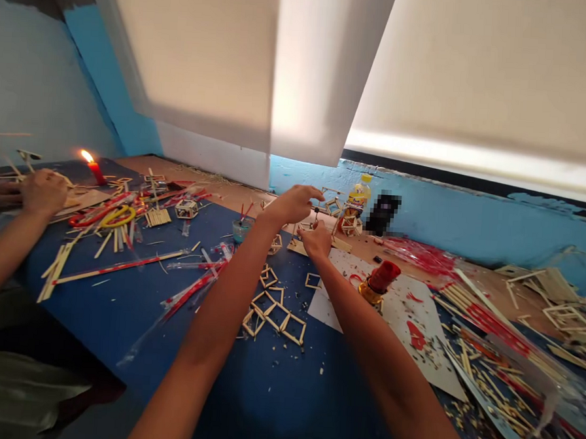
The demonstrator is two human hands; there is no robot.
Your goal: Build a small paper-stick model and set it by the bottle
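Both my arms reach far across the blue table (pixel 136 303). My left hand (pixel 294 203) is closed in a pinch on a thin wooden stick frame (pixel 331 196) held above the table's far edge. Lower and just to the right, my right hand (pixel 316 240) is curled shut around something small that I cannot make out. Flat square stick frames (pixel 275 313) lie joined in a row beneath my forearms. A red-topped glue bottle (pixel 379 280) stands to the right of my right arm, on a white sheet (pixel 410 311) stained red.
A co-worker's hand (pixel 43 192) works at the far left, beside a lit red candle (pixel 94 168). Loose sticks, red straws and a yellow ring (pixel 117 217) litter the left side. A yellow bottle (pixel 359 195) stands by the blue wall. Stick piles and shavings (pixel 503 335) crowd the right.
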